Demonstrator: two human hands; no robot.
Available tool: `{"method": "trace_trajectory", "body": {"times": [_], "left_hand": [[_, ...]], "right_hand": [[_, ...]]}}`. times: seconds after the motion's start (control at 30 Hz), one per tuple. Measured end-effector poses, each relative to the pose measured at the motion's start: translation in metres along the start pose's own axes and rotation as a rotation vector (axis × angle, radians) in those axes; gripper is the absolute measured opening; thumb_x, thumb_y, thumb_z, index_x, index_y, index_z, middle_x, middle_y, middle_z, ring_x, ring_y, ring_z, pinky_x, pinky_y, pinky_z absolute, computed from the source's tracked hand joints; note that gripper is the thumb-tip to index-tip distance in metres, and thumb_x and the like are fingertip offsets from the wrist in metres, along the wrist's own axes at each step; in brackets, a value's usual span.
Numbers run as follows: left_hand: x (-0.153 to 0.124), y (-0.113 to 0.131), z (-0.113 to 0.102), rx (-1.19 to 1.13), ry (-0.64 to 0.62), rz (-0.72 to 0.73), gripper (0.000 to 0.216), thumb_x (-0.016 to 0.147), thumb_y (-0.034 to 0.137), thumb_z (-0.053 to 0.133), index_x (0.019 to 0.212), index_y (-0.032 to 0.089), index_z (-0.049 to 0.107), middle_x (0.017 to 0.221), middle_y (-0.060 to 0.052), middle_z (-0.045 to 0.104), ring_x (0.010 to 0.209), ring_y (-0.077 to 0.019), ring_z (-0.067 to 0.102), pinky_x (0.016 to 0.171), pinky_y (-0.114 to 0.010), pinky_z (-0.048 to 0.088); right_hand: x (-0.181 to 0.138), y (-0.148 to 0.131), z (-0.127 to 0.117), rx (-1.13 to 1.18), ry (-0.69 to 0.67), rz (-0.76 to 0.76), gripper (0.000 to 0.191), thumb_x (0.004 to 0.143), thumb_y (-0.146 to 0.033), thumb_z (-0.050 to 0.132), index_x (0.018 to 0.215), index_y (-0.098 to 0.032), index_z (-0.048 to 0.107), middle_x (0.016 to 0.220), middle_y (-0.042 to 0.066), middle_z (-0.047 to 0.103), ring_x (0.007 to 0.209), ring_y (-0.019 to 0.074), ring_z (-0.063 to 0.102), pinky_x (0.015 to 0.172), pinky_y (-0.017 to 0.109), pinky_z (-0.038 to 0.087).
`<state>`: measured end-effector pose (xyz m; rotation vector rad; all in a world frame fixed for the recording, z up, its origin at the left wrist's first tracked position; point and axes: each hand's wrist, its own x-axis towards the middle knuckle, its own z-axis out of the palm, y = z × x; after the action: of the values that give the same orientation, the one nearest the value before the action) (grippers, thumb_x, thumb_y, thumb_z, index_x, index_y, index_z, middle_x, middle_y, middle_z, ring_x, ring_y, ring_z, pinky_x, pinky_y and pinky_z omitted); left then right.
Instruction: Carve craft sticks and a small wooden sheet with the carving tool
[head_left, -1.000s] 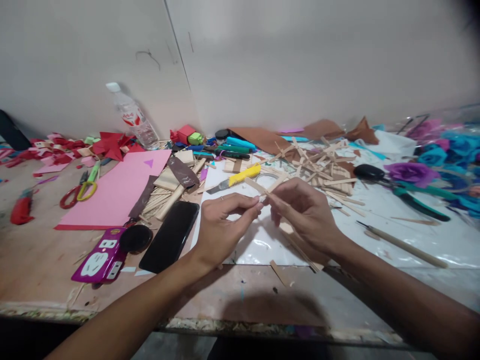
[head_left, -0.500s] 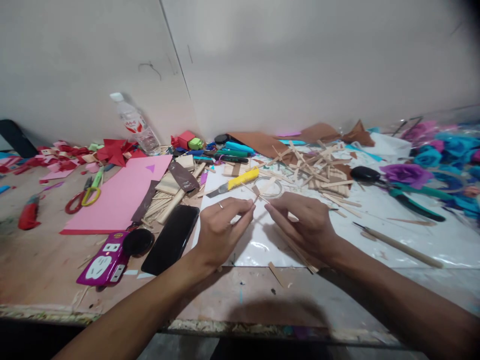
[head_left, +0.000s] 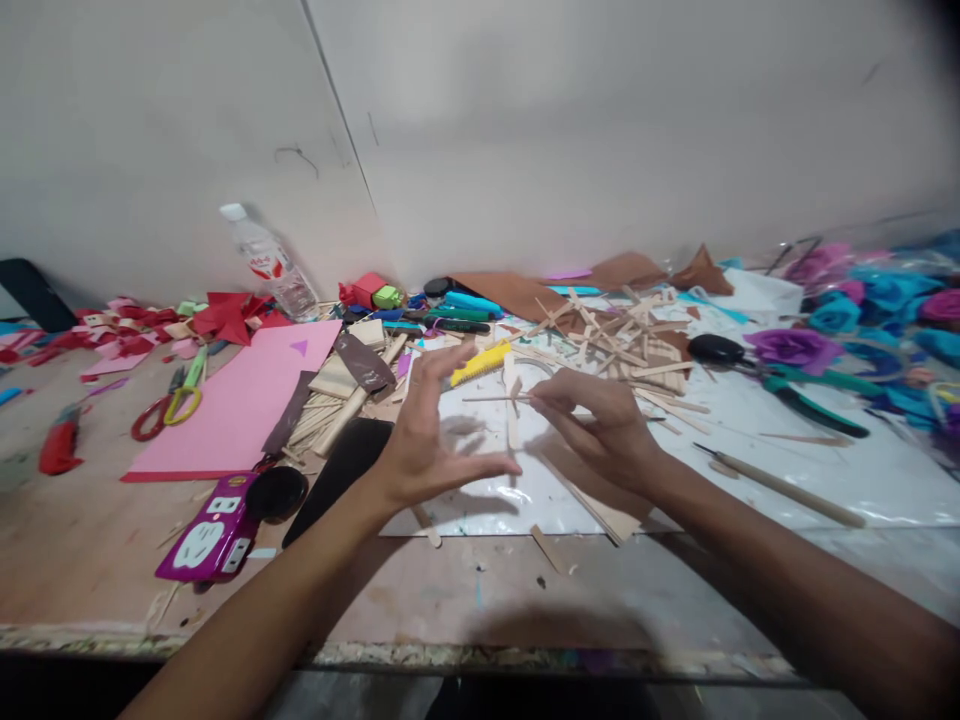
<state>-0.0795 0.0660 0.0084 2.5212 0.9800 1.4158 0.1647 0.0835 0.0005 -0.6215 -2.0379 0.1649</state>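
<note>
My right hand point(head_left: 604, 425) pinches the end of a thin wooden stick assembly point(head_left: 513, 412); a flat strip and a thinner stick cross in it. The piece is held above the white plastic-covered sheet point(head_left: 487, 518). To its left, my left hand point(head_left: 420, 450) is open, thumb and fingers spread around the near side of the piece without gripping it. Just behind lies a yellow-handled cutter point(head_left: 481, 363), partly hidden by my left fingers. A ring-shaped roll point(head_left: 541, 370) shows partly behind the piece. Flat wooden strips point(head_left: 592, 495) lie below my right hand.
Behind the hands is a heap of crossed wood sticks point(head_left: 637, 335). Pliers point(head_left: 817, 400) and a wood-handled awl point(head_left: 787, 488) lie right. A black phone point(head_left: 337, 465), purple power strip point(head_left: 206, 535), pink paper point(head_left: 232, 405), scissors point(head_left: 180, 395) and leaning bottle point(head_left: 274, 265) are left.
My left hand has let go of the stick piece and spread open, moving slightly left. My right hand still holds the piece, which has turned. The view has shifted slightly.
</note>
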Motion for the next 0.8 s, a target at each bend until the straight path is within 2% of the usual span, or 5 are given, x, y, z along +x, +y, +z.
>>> {"method": "trace_trajectory", "body": {"times": [0.07, 0.13, 0.3, 0.43, 0.8], "left_hand": [[0.002, -0.0015, -0.001, -0.006, -0.108, 0.056, 0.125, 0.062, 0.067, 0.09, 0.163, 0.027, 0.028, 0.156, -0.021, 0.048, 0.143, -0.0401, 0.05, 0.115, -0.06, 0.046], [0.0018, -0.0008, 0.0004, -0.038, -0.146, 0.077, 0.124, 0.067, 0.063, 0.09, 0.165, 0.028, 0.022, 0.157, -0.021, 0.049, 0.144, -0.039, 0.05, 0.118, -0.06, 0.044], [0.0001, 0.0008, 0.0025, -0.031, -0.123, 0.111, 0.119, 0.072, 0.054, 0.091, 0.166, 0.028, 0.022, 0.149, -0.019, 0.057, 0.137, -0.0367, 0.057, 0.115, -0.058, 0.047], [0.0011, -0.0007, 0.0004, 0.003, -0.15, 0.131, 0.12, 0.072, 0.055, 0.091, 0.166, 0.028, 0.02, 0.149, -0.02, 0.057, 0.134, -0.0377, 0.058, 0.113, -0.061, 0.047], [-0.0008, -0.0009, 0.0021, -0.049, -0.116, 0.099, 0.112, 0.074, 0.048, 0.091, 0.163, 0.027, 0.026, 0.149, -0.019, 0.054, 0.136, -0.036, 0.056, 0.116, -0.058, 0.047]], "right_hand": [[-0.0007, 0.0034, -0.0005, 0.015, -0.031, -0.047, 0.009, 0.102, -0.013, 0.06, 0.096, -0.018, 0.066, 0.08, 0.002, 0.067, 0.068, 0.0128, 0.06, 0.064, 0.024, 0.045], [-0.0015, 0.0045, -0.0009, 0.015, -0.078, -0.098, 0.01, 0.102, -0.014, 0.057, 0.098, -0.018, 0.066, 0.082, 0.004, 0.066, 0.071, 0.0146, 0.06, 0.064, 0.026, 0.045], [-0.0015, 0.0032, -0.0025, 0.011, -0.125, -0.15, 0.011, 0.103, -0.013, 0.055, 0.102, -0.016, 0.065, 0.085, 0.006, 0.065, 0.073, 0.0158, 0.059, 0.064, 0.027, 0.045], [-0.0009, 0.0034, -0.0036, 0.033, -0.118, -0.151, 0.011, 0.103, -0.011, 0.055, 0.103, -0.016, 0.065, 0.085, 0.006, 0.065, 0.073, 0.0153, 0.059, 0.064, 0.026, 0.045], [-0.0006, 0.0021, -0.0024, 0.033, -0.099, -0.143, 0.012, 0.103, -0.013, 0.055, 0.104, -0.018, 0.065, 0.084, 0.005, 0.064, 0.071, 0.0143, 0.057, 0.062, 0.025, 0.043]]}}
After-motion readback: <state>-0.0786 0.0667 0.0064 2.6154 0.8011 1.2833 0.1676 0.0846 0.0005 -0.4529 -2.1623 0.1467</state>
